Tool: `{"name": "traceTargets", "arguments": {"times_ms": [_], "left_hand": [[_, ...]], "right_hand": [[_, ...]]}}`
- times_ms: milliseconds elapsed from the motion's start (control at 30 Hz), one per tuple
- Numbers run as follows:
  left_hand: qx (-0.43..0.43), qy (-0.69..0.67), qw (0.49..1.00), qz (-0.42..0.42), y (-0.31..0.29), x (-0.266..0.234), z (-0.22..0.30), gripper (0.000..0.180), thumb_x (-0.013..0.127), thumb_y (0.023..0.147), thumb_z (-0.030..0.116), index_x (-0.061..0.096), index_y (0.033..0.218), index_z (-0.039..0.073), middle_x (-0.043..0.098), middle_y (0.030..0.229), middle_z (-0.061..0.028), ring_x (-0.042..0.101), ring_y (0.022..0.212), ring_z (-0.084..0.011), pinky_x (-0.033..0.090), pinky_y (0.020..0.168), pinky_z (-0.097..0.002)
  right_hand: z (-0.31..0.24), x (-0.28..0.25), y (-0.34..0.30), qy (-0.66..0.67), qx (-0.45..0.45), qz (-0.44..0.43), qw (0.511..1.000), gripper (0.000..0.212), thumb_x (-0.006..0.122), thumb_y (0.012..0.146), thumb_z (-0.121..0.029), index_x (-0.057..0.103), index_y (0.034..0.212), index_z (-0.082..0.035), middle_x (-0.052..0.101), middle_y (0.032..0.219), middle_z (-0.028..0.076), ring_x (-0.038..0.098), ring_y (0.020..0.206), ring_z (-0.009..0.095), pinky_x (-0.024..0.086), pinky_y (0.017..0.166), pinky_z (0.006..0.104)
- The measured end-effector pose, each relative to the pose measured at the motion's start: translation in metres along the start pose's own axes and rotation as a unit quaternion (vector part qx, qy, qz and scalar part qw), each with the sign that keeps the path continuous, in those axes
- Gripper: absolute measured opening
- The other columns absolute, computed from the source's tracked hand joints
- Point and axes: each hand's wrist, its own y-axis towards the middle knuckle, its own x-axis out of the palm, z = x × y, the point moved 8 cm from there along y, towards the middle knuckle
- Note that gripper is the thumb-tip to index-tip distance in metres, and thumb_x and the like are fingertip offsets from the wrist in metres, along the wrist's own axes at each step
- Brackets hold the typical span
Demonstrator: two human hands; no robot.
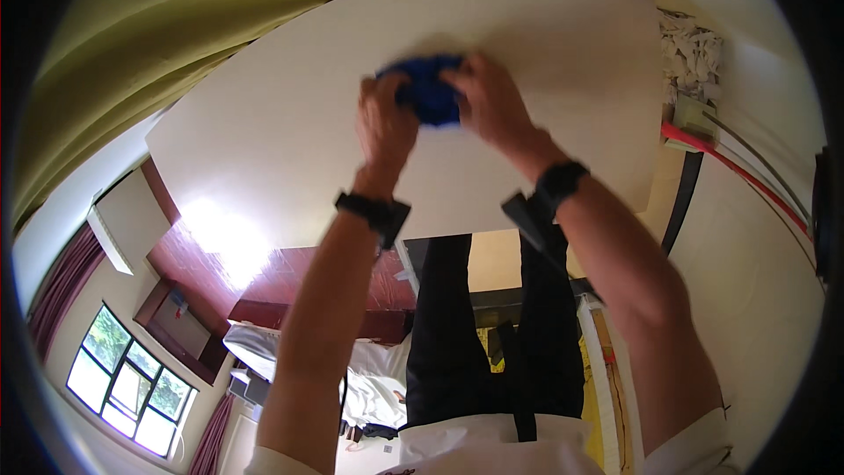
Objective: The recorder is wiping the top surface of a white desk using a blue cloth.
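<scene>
A crumpled dark blue cloth (431, 92) is bunched up between my two hands, over the far middle part of a white tabletop (290, 114). My left hand (387, 119) closes on its left side with bent fingers. On the other side my right hand (491, 98) grips the cloth between thumb and fingers. The cloth and fingertips are slightly blurred, and I cannot tell whether the cloth touches the tabletop. Both wrists carry a black strap with a small black device.
Olive-green fabric (114, 62) hangs along the table's far and left edges. A red strip (730, 165) and a dark cable run past the right side, below a patch of crumpled white scraps (690, 53). A glossy dark-red surface (202, 273) lies at the left, with a window (132, 383) beyond.
</scene>
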Motion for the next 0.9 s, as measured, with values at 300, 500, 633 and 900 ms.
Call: {"name": "traceTargets", "arguments": {"times_ms": [300, 500, 633, 900], "left_hand": [[-0.034, 0.074, 0.997, 0.017, 0.152, 0.014, -0.002, 0.037, 0.062, 0.080, 0.015, 0.072, 0.116, 0.016, 0.067, 0.110, -0.0261, 0.064, 0.106, -0.0455, 0.052, 0.094, -0.0529], [-0.016, 0.057, 0.998, 0.001, 0.093, 0.022, 0.015, 0.038, 0.063, 0.081, 0.010, 0.069, 0.119, 0.012, 0.066, 0.104, -0.0241, 0.064, 0.101, -0.0441, 0.051, 0.093, -0.0520], [-0.011, 0.045, 0.999, -0.020, 0.022, 0.025, 0.020, 0.035, 0.062, 0.074, 0.001, 0.066, 0.107, 0.010, 0.061, 0.096, -0.0195, 0.060, 0.096, -0.0414, 0.049, 0.085, -0.0522], [-0.115, -0.007, 0.986, -0.124, -0.143, 0.031, 0.050, 0.036, 0.056, 0.068, -0.011, 0.065, 0.098, 0.006, 0.059, 0.099, -0.0191, 0.060, 0.094, -0.0423, 0.051, 0.080, -0.0498]], "right_hand": [[0.058, -0.007, 0.142, -0.020, 0.050, 0.094, 0.994, 0.022, 0.065, 0.080, -0.008, 0.079, 0.097, -0.009, 0.072, 0.097, 0.021, 0.068, 0.099, 0.040, 0.054, 0.088, 0.0474], [0.046, -0.017, 0.080, -0.043, 0.040, 0.056, 0.997, 0.036, 0.071, 0.076, -0.007, 0.078, 0.111, -0.014, 0.066, 0.102, 0.019, 0.065, 0.102, 0.037, 0.054, 0.090, 0.0462], [0.029, -0.013, 0.014, -0.009, 0.051, 0.021, 0.998, 0.034, 0.071, 0.075, -0.003, 0.077, 0.107, -0.013, 0.062, 0.097, 0.017, 0.063, 0.096, 0.036, 0.053, 0.084, 0.0476], [-0.002, -0.003, -0.164, 0.071, 0.136, -0.086, 0.984, 0.033, 0.070, 0.075, 0.002, 0.075, 0.105, -0.010, 0.055, 0.093, 0.010, 0.057, 0.094, 0.031, 0.046, 0.085, 0.0440]]}}
